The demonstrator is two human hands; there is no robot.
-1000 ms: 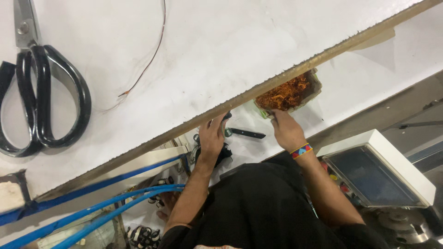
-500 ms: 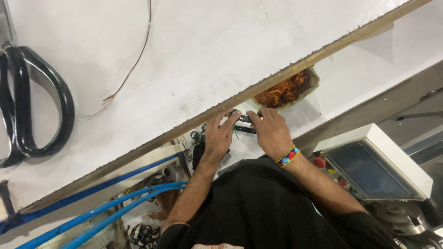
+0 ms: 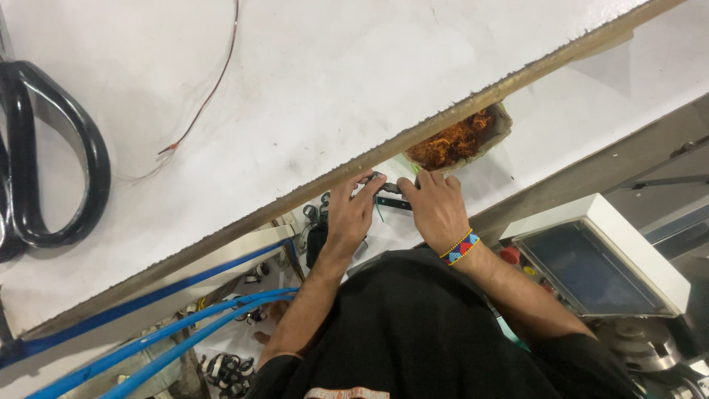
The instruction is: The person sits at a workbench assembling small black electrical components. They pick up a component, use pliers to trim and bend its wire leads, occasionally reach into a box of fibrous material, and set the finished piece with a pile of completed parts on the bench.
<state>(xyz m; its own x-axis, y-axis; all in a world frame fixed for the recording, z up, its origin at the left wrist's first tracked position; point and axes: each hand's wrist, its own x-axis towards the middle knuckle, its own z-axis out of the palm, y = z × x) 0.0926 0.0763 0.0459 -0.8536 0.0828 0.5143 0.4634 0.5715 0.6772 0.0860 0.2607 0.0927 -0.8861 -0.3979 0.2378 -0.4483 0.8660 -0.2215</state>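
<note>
Right now both of your hands meet over one small dark metal clip-like part (image 3: 389,189), which lies on the lower white work surface (image 3: 591,118) just under the edge of the raised white shelf (image 3: 332,81). Your left hand (image 3: 353,214) has its fingers curled and pressed on the left end of that part; your right hand (image 3: 437,210), the one with the beaded wristband (image 3: 462,248), pinches the right end between fingertips. How tightly either hand grips you cannot tell from this angle, since the shelf edge hides part of the piece.

Judging by its look, the part is light, stiff and thin, so it should not bend, but it is small enough to slip out sideways. Holding it by its two ends, as you do, seems the surest grip; its middle looks narrow.

Just beyond your right hand sits a shallow tray of tangled orange-brown wire bits (image 3: 454,140), near but apart. More dark clips (image 3: 317,216) lie beside your left wrist. Big black-handled scissors (image 3: 44,162) rest far left on the shelf, well apart.
</note>
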